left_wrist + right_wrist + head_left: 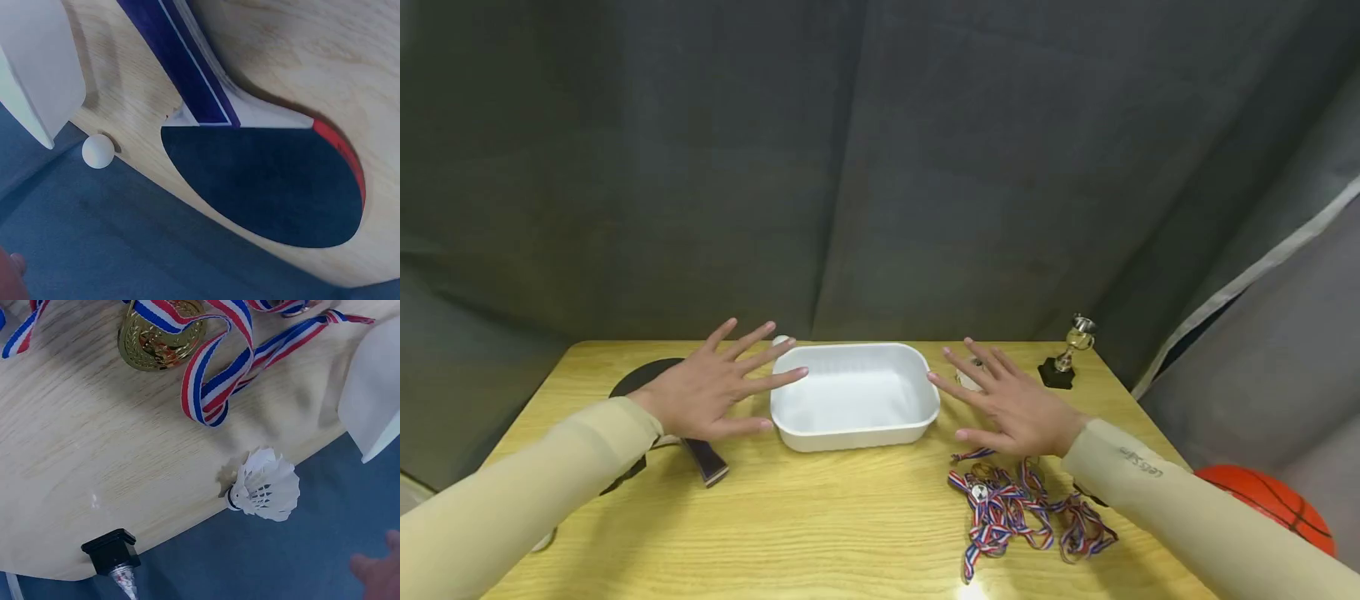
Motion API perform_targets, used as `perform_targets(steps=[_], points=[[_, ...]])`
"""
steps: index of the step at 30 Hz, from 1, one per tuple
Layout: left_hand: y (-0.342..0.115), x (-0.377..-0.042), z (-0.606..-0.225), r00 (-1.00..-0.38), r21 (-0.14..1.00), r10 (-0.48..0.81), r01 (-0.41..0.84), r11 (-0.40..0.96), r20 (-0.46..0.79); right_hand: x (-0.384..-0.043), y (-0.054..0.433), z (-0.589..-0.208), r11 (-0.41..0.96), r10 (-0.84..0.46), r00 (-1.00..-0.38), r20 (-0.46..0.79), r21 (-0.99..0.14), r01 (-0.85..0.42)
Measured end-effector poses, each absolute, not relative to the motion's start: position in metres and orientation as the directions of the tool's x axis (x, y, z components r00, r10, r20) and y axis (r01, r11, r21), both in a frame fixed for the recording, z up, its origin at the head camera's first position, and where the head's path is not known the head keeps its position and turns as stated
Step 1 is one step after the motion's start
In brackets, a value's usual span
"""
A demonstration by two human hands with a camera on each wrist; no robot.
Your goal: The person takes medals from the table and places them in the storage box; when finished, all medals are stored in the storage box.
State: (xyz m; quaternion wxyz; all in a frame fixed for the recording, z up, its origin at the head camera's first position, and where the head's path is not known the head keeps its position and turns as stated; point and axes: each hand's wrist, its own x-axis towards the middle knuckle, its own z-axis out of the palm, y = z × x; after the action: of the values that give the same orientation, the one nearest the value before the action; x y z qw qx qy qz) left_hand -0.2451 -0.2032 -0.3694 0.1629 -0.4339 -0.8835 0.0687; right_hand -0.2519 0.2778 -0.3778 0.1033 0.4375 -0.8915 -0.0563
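Observation:
My left hand (703, 392) is held out with its fingers spread, left of a white plastic basin (856, 436). Below it lies a table tennis paddle (269, 181) with a dark face and a blue-striped handle, partly hidden by the hand and arm in the head view. A white ball (98, 151) sits by the table's far edge. On the basin's other side, my right hand (1011, 408) spreads its fingers too, holding nothing. A feathered shuttlecock (265, 486) lies behind it. Several medals (160, 337) on red, white and blue ribbons (1000, 521) are heaped nearer the front.
A small gold trophy (1077, 340) on a black base stands at the far right of the wooden table (820, 533). Past the right edge shows an orange basketball (1273, 504). Dark curtains (850, 167) hang behind the table.

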Motion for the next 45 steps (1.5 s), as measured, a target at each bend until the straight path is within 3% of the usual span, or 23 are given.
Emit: perform_targets(steps=[6,9,13,19,24,29,35,45], points=[[-0.199,-0.246,-0.370,-0.696,-0.074,0.687,0.689,0.721,0.207,-0.245,0.285,-0.369,0.664,-0.745,-0.657,0.112,0.026,-0.748],[-0.194,-0.243,-0.372,-0.782,0.112,0.598,0.619,0.777,0.174,-0.241,0.286,-0.364,0.701,-0.699,-0.712,0.069,-0.132,-0.701],[-0.187,-0.239,-0.371,-0.892,0.390,0.449,0.434,0.812,0.058,-0.239,0.284,-0.363,0.735,-0.636,-0.771,-0.030,-0.327,-0.594],[-0.175,-0.245,-0.372,-0.948,0.624,0.310,0.198,0.756,-0.074,-0.238,0.284,-0.370,0.701,-0.647,-0.731,-0.217,-0.545,-0.459],[-0.165,-0.250,-0.375,-0.955,0.778,0.230,-0.002,0.628,-0.188,-0.234,0.288,-0.384,0.730,-0.640,-0.710,-0.296,-0.522,-0.441],[-0.153,-0.250,-0.383,-0.951,0.846,0.184,-0.122,0.518,-0.249,-0.230,0.297,-0.398,0.764,-0.608,-0.717,-0.341,-0.498,-0.411],[-0.149,-0.251,-0.388,-0.943,0.859,0.179,-0.163,0.486,-0.280,-0.229,0.300,-0.409,0.742,-0.631,-0.697,-0.341,-0.530,-0.411],[-0.147,-0.251,-0.390,-0.941,0.888,0.187,-0.181,0.423,-0.281,-0.227,0.302,-0.412,0.743,-0.624,-0.724,-0.294,-0.509,-0.434]])
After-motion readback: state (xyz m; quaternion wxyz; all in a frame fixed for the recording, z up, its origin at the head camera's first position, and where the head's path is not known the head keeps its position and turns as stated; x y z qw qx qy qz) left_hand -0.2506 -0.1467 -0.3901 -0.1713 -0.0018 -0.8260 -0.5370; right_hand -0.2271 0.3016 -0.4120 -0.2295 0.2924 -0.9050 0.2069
